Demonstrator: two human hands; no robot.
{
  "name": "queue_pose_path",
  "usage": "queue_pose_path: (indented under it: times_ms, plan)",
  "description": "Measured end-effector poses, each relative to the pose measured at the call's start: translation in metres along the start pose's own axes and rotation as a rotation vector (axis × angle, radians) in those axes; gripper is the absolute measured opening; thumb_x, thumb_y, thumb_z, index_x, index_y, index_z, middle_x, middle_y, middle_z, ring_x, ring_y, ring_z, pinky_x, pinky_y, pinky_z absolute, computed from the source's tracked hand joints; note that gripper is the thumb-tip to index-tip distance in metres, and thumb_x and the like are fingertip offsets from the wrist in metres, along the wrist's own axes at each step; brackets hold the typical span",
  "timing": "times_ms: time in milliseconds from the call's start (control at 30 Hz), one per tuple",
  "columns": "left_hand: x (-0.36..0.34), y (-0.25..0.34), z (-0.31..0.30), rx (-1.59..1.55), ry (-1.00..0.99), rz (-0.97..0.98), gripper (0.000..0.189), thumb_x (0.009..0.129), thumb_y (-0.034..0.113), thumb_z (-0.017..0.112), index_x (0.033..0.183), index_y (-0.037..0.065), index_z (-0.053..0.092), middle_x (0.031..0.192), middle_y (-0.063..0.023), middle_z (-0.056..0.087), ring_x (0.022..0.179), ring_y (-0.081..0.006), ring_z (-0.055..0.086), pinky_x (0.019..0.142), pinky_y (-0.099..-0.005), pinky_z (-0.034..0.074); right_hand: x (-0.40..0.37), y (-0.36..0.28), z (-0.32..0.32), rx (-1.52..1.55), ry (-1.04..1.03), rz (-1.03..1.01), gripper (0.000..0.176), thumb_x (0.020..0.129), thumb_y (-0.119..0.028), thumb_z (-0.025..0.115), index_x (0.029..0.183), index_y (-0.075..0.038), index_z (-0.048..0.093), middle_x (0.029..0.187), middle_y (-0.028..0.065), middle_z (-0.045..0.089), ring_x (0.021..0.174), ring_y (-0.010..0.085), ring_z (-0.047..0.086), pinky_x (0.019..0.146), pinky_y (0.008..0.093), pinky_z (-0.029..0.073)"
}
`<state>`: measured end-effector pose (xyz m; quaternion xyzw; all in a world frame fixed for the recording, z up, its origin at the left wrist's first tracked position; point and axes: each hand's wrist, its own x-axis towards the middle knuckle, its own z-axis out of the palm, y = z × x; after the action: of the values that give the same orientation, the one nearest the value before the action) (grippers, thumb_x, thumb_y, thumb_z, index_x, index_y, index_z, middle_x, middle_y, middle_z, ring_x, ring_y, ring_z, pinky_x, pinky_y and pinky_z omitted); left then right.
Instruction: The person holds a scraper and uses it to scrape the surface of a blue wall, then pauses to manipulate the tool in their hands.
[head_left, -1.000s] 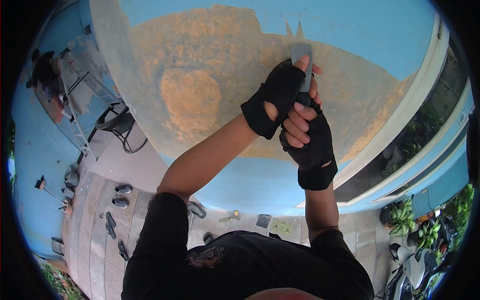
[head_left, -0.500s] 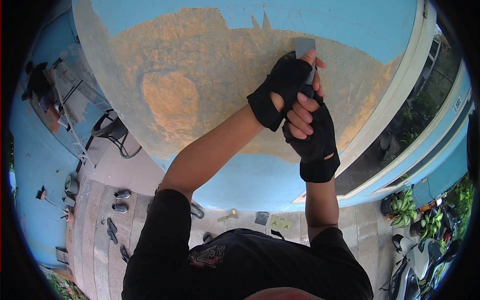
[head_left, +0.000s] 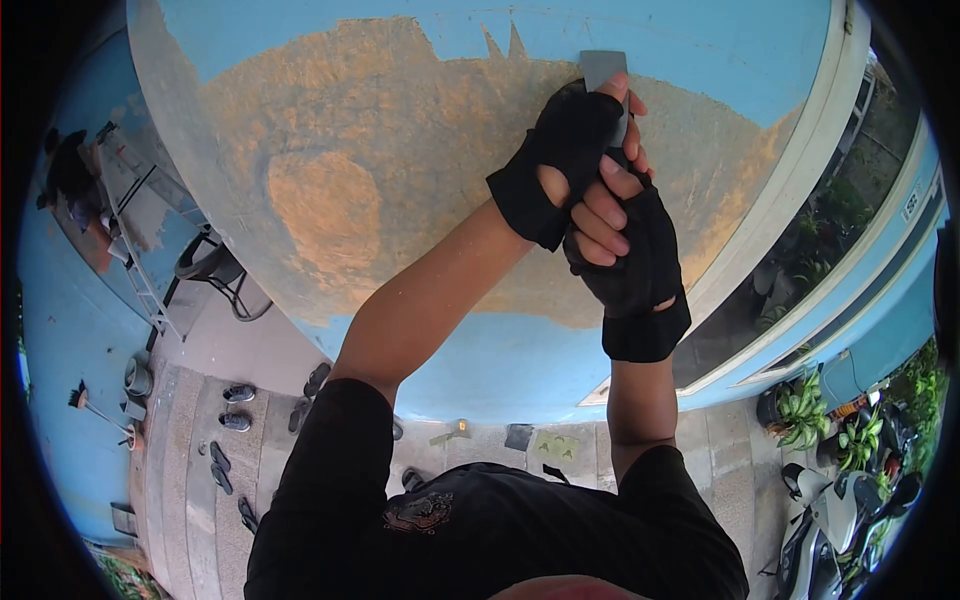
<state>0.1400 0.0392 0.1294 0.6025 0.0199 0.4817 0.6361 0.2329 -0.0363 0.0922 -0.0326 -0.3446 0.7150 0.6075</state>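
Both my hands, in black fingerless gloves, are closed on one paint scraper (head_left: 603,68) with a flat grey metal blade. My left hand (head_left: 580,125) is the upper one, its thumb lying along the blade and its fingers behind it. Just below, my right hand (head_left: 630,245) wraps around the handle, which is mostly hidden. The blade's tip lies over the ragged edge between the blue paint (head_left: 700,40) and a bare grey-brown patch (head_left: 440,150) of the wall. A rounder orange-brown area (head_left: 325,210) shows at the patch's left.
At the far left, a person (head_left: 75,175) is beside a stepladder (head_left: 140,230), with a black chair (head_left: 215,265) nearby. Shoes (head_left: 237,394) and sandals (head_left: 220,467) lie on the paving. A window (head_left: 800,230), potted plants (head_left: 800,410) and a motorbike (head_left: 830,520) are at right.
Both hands have moved the scraper up and slightly left, and its blade now overlaps the blue paint edge. The view has shifted a little; the grip looks the same.
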Motion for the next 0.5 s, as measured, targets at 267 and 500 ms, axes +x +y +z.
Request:
queue_pose_path:
  times_ms: [267,500]
  plan:
    - [0.001,-0.011,0.001,-0.148,-0.002,0.006,0.042,0.103,0.045,0.049,0.100,0.003,0.053,0.065,-0.0029,0.054,0.065,-0.0185,0.060,0.070,-0.0348,0.054,-0.006,-0.001,0.003,0.007,0.050,0.007,0.017,0.102,-0.014,0.048,0.085,-0.013,0.045,0.059,-0.0011,0.042,0.041,0.0097,0.034,0.036,0.0253,0.029]
    - [0.004,-0.002,0.004,-0.125,0.016,0.038,0.043,0.103,0.046,0.049,0.101,0.003,0.053,0.065,-0.0028,0.053,0.065,-0.0178,0.059,0.070,-0.0345,0.053,0.001,-0.005,0.010,-0.043,0.065,-0.012,0.018,0.103,-0.013,0.047,0.085,-0.014,0.045,0.059,-0.0017,0.042,0.041,0.0094,0.034,0.036,0.0253,0.029]
